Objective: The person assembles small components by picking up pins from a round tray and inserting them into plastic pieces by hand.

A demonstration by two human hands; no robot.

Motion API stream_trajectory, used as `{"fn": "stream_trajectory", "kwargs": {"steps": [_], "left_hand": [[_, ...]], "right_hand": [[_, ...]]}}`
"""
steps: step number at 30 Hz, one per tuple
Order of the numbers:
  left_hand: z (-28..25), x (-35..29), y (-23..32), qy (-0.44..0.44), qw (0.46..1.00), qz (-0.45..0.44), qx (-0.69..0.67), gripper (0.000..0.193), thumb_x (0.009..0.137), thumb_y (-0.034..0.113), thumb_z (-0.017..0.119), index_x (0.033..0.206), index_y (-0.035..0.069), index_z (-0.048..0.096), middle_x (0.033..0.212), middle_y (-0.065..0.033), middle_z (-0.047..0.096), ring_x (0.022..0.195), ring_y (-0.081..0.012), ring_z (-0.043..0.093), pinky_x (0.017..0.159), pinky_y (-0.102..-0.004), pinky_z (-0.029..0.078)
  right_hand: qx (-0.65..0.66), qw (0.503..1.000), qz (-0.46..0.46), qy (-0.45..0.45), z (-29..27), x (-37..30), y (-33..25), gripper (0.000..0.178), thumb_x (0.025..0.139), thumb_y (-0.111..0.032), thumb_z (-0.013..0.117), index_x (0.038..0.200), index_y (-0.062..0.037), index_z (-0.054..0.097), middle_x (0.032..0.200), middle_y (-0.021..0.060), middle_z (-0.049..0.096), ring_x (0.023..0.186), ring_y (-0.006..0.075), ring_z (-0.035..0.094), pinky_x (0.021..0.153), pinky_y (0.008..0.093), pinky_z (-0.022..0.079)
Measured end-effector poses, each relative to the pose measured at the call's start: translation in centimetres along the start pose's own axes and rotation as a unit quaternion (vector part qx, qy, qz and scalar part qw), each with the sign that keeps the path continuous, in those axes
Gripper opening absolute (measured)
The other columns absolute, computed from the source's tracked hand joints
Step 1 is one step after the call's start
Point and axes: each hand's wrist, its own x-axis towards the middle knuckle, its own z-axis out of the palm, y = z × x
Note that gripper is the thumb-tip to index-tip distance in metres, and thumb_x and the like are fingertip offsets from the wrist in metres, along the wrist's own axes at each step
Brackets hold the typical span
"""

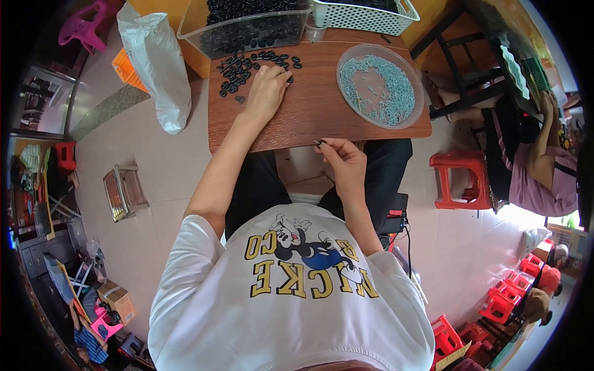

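Note:
My left hand (267, 89) lies palm down on the brown wooden table (315, 117), its fingertips on a loose heap of small black rings (244, 67). My right hand (342, 159) hovers at the table's near edge, over my lap, pinching a small dark piece (320, 143) between thumb and fingers. A round clear dish of pale blue small parts (378, 84) sits at the table's right. A clear tub of more black rings (247, 28) stands at the back.
A white lattice basket (362, 15) stands at the back right. A white plastic bag (158, 65) leans left of the table. A red stool (461, 179) and a seated person (535, 161) are on the right. A small metal rack (124, 191) lies on the floor.

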Motion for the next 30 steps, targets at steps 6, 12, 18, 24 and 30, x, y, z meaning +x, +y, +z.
{"fn": "stream_trajectory", "kwargs": {"steps": [6,12,18,24,30], "left_hand": [[0.6,-0.2,-0.4,-0.04,0.999,-0.017,-0.029,0.021,0.075,0.002,0.065,0.096,-0.002,0.067,0.09,-0.0119,0.06,0.089,-0.0279,0.051,0.081,-0.0351,0.043],[-0.6,-0.4,-0.1,-0.098,0.99,-0.084,-0.061,0.02,0.075,0.002,0.066,0.094,-0.002,0.066,0.093,-0.0138,0.062,0.093,-0.0293,0.051,0.085,-0.0374,0.042],[-1.3,0.0,0.7,-0.165,0.975,-0.126,-0.08,0.021,0.077,0.006,0.067,0.097,-0.001,0.065,0.099,-0.0119,0.062,0.098,-0.0281,0.051,0.088,-0.038,0.041],[-0.6,0.0,0.3,-0.158,0.981,-0.095,-0.064,0.024,0.079,0.009,0.065,0.101,0.0,0.065,0.098,-0.0127,0.061,0.099,-0.0274,0.051,0.087,-0.0376,0.042],[-1.0,0.1,0.9,-0.17,0.977,-0.102,-0.073,0.02,0.081,0.007,0.063,0.1,0.001,0.065,0.095,-0.0123,0.061,0.092,-0.0274,0.055,0.082,-0.0354,0.044]], "right_hand": [[0.003,1.0,0.006,0.009,-0.9,0.0,0.7,0.011,0.083,-0.003,0.063,0.093,0.0023,0.065,0.082,0.0066,0.067,0.074,0.0077,0.061,0.062,0.0182,0.042],[0.01,1.0,0.01,-0.021,-0.2,0.5,0.6,0.011,0.083,-0.002,0.063,0.093,0.0024,0.064,0.083,0.0058,0.066,0.075,0.0077,0.061,0.062,0.0176,0.041],[0.001,0.999,0.006,-0.035,0.3,1.1,0.2,0.011,0.083,-0.002,0.063,0.093,0.0026,0.064,0.084,0.0058,0.066,0.077,0.0089,0.063,0.063,0.0176,0.043],[-0.01,0.999,0.003,-0.039,0.4,1.5,0.1,0.011,0.083,-0.003,0.063,0.093,0.0024,0.064,0.084,0.006,0.066,0.077,0.0098,0.064,0.063,0.0181,0.043],[-0.047,0.998,0.004,-0.042,0.2,2.0,0.5,0.011,0.083,-0.004,0.064,0.093,0.0016,0.065,0.084,0.0044,0.066,0.074,0.0072,0.061,0.064,0.018,0.043]]}}
